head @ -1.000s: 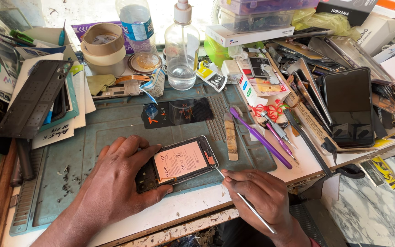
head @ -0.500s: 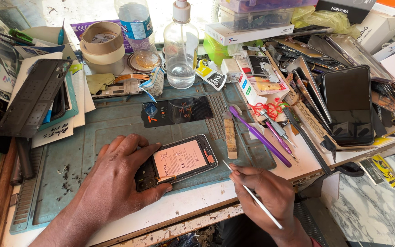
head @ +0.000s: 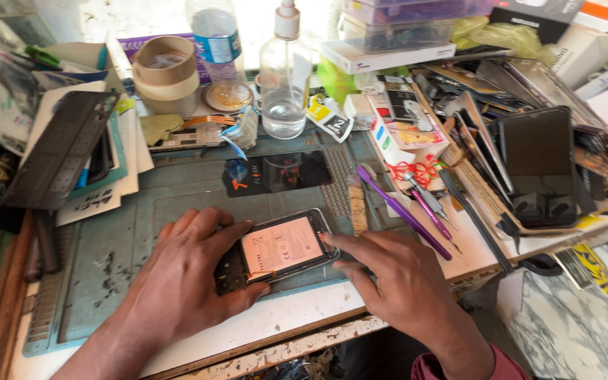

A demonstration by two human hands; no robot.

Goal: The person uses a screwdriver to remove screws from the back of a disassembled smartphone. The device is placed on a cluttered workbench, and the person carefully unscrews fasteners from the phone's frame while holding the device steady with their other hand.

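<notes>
Opened phone [head: 276,250] lying flat on the grey-green rubbery mat [head: 163,204], back off, pale peach battery showing in a dark frame. Left hand [head: 177,278] is clamped over its left end, fingers spread, thumb underneath. Right hand [head: 395,281] has a fingertip pressing the phone's right edge; it grips nothing. Glossy black glass panel [head: 279,172] sits just behind, purple plastic tool [head: 402,211] to the right, clear bottle [head: 284,77] further back.

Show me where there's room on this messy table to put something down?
Bare green mat lies between the black glass strip and the left hand. The mat's left part, beside the dark tray, is free too. The right side, around the black phone, is crowded.
</notes>
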